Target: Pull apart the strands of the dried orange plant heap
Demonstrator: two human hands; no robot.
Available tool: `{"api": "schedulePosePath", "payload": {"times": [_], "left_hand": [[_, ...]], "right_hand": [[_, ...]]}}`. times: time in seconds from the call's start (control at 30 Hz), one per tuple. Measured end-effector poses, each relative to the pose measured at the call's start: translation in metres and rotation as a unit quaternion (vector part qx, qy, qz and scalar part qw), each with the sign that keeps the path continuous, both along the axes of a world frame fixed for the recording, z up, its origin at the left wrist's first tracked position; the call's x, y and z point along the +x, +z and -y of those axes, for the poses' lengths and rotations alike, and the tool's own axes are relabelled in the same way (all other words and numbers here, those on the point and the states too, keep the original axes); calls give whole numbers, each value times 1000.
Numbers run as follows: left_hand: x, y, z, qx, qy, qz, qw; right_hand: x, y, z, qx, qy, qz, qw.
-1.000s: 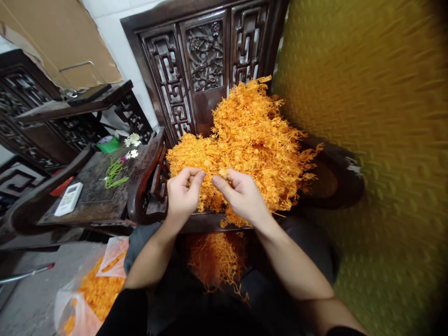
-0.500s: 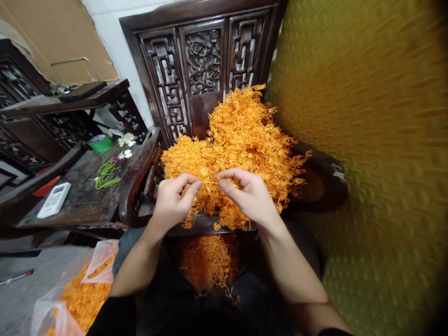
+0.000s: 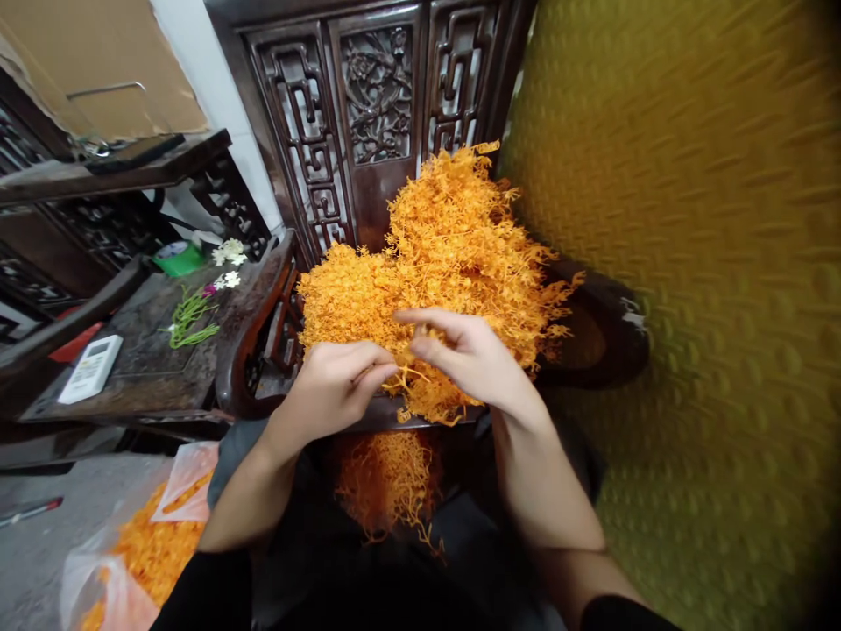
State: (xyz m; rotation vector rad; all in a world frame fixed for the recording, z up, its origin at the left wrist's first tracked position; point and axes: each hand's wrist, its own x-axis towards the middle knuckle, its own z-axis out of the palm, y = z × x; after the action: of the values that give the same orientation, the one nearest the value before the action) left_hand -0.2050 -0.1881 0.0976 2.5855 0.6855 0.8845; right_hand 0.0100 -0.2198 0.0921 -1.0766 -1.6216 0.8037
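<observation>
A large heap of tangled, branching orange strands (image 3: 460, 228) fills the seat in front of me. My left hand (image 3: 338, 386) pinches a thin orange branching strand (image 3: 413, 375) between thumb and forefinger, at the heap's near edge. Just right of it, my right hand (image 3: 469, 350) hovers over the heap with its forefinger stretched out and its thumb apart from it. Orange shows in the gap between those fingers, and I see nothing gripped there. More strands (image 3: 387, 482) show below the seat's front edge, between my legs.
The dark carved wooden chair (image 3: 381, 188) holds the heap. On the left, a side table (image 3: 164, 368) bears a white remote control (image 3: 90, 368), green stems (image 3: 190, 320), white flowers (image 3: 229, 252) and a green tape roll (image 3: 179, 259). A plastic bag (image 3: 118, 578) with orange pieces stands on the floor. A yellow textured surface (image 3: 710, 263) rises at right.
My hands were pinching together over the heap. The left has dropped slightly toward me with the strand, and the right hand's fingers have spread and come away. The view has shifted a little.
</observation>
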Motion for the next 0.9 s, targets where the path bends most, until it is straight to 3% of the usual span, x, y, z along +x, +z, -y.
{"api": "schedulePosePath", "payload": {"times": [0.03,0.1,0.2,0.23,0.27,0.37,0.43,0.47,0.53,0.6,0.7,0.77,0.83,0.9], "left_hand": [[-1,-1,-1,0,2,-6,1000],[-4,-2,-5,-13,38,-4,999],[-7,-3,-14,-73,105,35,991],[-7,-4,-16,-93,113,47,988],[-6,-5,-18,-107,114,54,986],[1,-9,-18,-105,86,27,990],[6,-10,-14,-83,56,-8,995],[7,-9,-12,-71,47,-20,996],[8,-6,-8,-58,53,-28,997],[7,0,-7,-69,81,-20,994],[0,5,-9,-133,86,-8,987],[-5,3,-15,-218,79,27,972],[-7,-2,-24,-319,81,131,935],[-5,-8,-35,-402,80,272,871]], "right_hand": [[1,0,-2,0,-7,1,1000],[8,-2,-8,40,-95,-87,991],[25,-7,-16,148,-262,-270,915],[30,-8,-16,155,-271,-292,904],[33,-8,-15,139,-253,-283,915],[27,-9,-10,12,-108,-116,987],[14,-9,-8,-38,-14,-6,999],[6,-10,-9,-39,2,18,999],[-8,-14,-13,-13,-22,-5,1000],[-12,-18,-20,17,-89,-96,991],[8,-16,-28,81,-195,-277,937],[30,-10,-27,137,-250,-363,887],[45,-3,-18,137,-265,-340,892],[45,0,-4,107,-245,-275,923]]}}
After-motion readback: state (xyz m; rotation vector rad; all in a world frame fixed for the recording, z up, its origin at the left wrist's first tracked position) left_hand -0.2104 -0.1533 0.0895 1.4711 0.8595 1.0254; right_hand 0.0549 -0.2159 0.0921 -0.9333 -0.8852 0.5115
